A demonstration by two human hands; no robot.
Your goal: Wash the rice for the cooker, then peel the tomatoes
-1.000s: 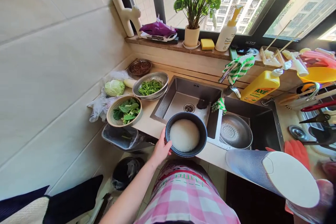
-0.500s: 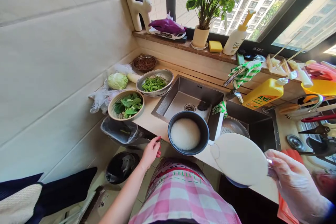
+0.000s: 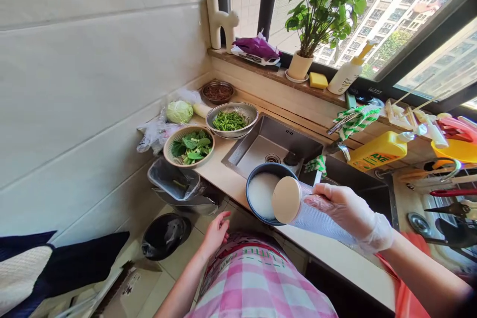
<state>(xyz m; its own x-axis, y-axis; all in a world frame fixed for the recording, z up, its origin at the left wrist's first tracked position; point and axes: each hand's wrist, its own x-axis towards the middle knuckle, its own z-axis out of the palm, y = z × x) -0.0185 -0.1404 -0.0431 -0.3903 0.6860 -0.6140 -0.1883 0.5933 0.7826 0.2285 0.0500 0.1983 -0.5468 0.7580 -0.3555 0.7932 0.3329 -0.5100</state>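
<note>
The right hand wears a thin, clear plastic glove and grips a ribbed, bluish plastic cup with a matt white base. The dark pot looks glossy and smooth. The sink is brushed metal, the strainer bowl shiny metal, the table smooth pale stone

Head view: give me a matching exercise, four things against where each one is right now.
1 dark pot
2 potted plant
3 grey cylinder
4 cabbage

a on the window sill
b in the gloved right hand
c on the counter by the wall
d at the sink's front edge

Pairs: 1-d, 2-a, 3-b, 4-c
</note>
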